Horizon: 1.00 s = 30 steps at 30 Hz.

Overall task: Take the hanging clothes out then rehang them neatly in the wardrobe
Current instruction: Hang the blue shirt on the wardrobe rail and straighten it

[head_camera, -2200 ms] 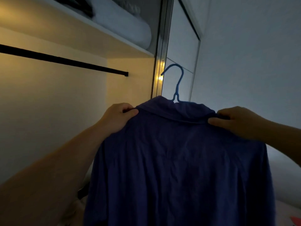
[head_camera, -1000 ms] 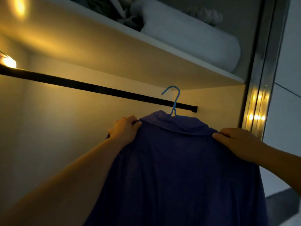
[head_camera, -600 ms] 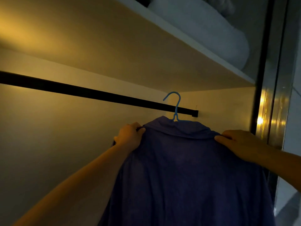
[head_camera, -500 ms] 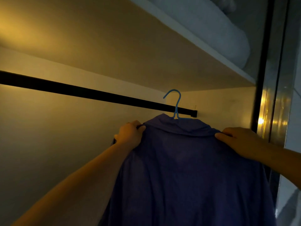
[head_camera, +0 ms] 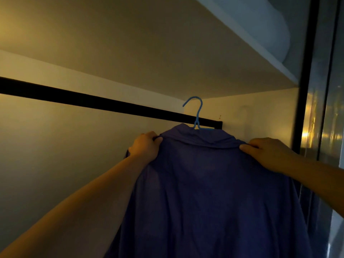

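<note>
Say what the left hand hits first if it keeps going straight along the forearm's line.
Likely the black rail. The left hand, gripping the blue shirt at the shoulder, points up and into the wardrobe; the rail crosses just above its knuckles, the back wall beyond. Depth is unclear, so it might pass under.

Inside a dim wardrobe, lit warm from the left.

I see a pale back wall [head_camera: 55, 146] glowing yellow towards the left and fading to grey lower down. A white shelf [head_camera: 149, 43] slopes overhead, with pale rolled bedding [head_camera: 264, 21] lying on top at the upper right. The side wall [head_camera: 260, 112] meets the shelf in the right corner. Further right stands a dark vertical frame [head_camera: 305, 90], then a glossy door panel [head_camera: 327, 118] catching blurred amber reflections.
</note>
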Available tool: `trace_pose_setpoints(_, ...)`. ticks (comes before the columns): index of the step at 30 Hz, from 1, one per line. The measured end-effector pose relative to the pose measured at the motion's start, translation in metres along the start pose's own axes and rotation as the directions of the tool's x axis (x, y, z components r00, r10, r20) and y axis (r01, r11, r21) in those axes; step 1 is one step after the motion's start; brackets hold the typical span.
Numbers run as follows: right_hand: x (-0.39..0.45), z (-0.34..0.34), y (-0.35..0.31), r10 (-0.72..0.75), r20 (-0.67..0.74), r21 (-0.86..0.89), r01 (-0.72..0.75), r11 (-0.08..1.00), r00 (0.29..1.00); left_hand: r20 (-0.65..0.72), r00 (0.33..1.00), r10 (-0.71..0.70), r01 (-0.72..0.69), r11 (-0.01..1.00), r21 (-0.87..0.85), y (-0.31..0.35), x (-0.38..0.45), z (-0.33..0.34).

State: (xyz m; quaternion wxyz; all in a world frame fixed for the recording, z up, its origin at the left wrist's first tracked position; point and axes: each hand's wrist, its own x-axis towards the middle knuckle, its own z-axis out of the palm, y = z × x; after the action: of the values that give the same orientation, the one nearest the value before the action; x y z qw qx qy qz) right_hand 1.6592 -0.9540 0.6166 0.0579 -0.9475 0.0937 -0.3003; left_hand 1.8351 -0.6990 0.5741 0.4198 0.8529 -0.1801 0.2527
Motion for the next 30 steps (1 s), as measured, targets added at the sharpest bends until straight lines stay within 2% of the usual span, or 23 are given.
trace_pose_setpoints(12,0.063,0.043,0.027,0.004,0.002,-0.081,-0.004,0.997,1.000,-0.019,1.000,-0.012,0.012,0.999,0.038,-0.007,0.061,0.059)
trace_pose_setpoints(18,0.080,0.059,0.041,0.048,0.013,-0.103,-0.046,0.994,0.999,-0.007,0.998,0.056,-0.056,0.998,0.028,-0.006,0.088,0.094)
trace_pose_setpoints(26,0.086,0.077,0.055,0.096,-0.048,-0.216,-0.104,0.971,0.994,0.034,0.998,0.060,-0.060,0.998,-0.020,-0.004,0.108,0.127)
trace_pose_setpoints(30,0.076,0.086,0.058,0.112,-0.047,-0.290,-0.121,0.949,0.993,0.102,0.992,0.067,-0.065,0.998,-0.020,-0.012,0.106,0.141)
